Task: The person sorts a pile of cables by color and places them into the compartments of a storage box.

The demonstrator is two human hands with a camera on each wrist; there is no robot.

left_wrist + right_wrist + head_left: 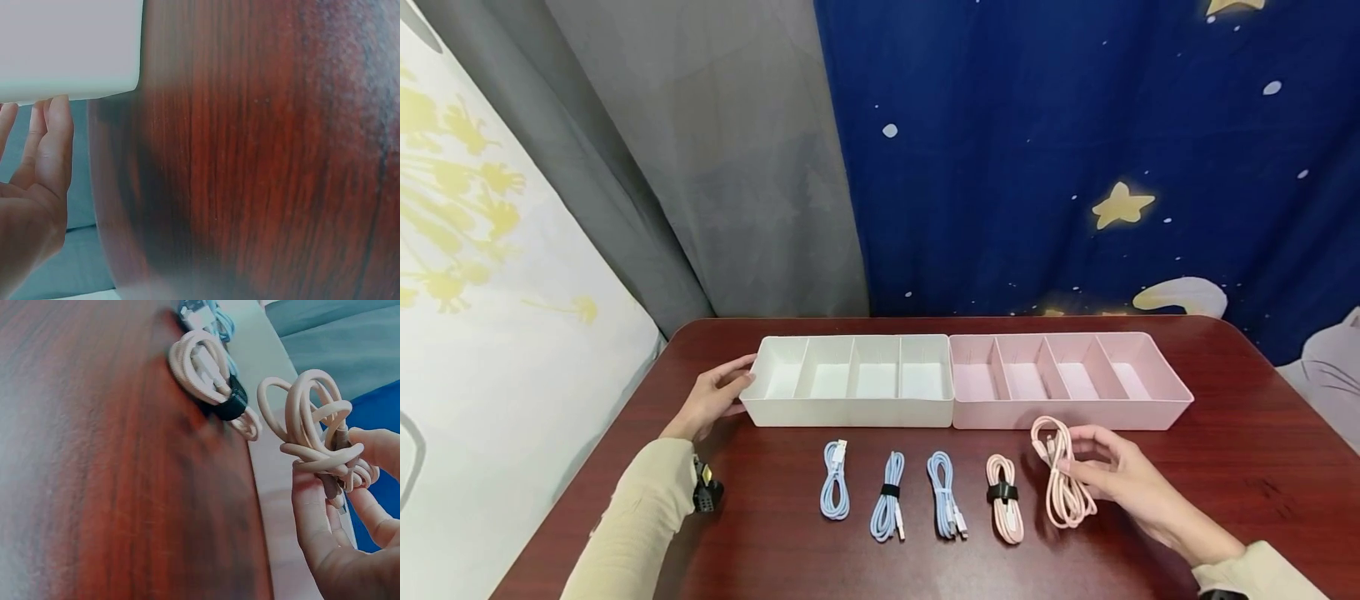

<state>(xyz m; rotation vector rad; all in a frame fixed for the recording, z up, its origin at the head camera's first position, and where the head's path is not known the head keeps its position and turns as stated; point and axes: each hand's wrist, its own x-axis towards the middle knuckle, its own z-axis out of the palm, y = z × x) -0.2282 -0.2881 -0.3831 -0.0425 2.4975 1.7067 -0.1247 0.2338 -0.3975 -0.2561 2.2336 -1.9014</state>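
Note:
My right hand (1120, 479) pinches a coiled pink charging cable (1066, 492) between thumb and fingers. In the right wrist view the held cable (315, 425) is raised off the table. Left of it lies another pink cable (1004, 500), bound by a black strap. My left hand (711, 400) touches the left end of a white divided box (850, 412). The left wrist view shows its fingers (57, 134) extended against the box wall. Butted against the white box's right end stands a pink divided box (1067, 415).
Three coiled blue cables, a left one (834, 483), a middle one with a black strap (887, 500) and a right one (945, 496), lie in front of the boxes. Everything rests on a dark red wooden table (775, 550). Grey and blue curtains (970, 167) hang behind its far edge.

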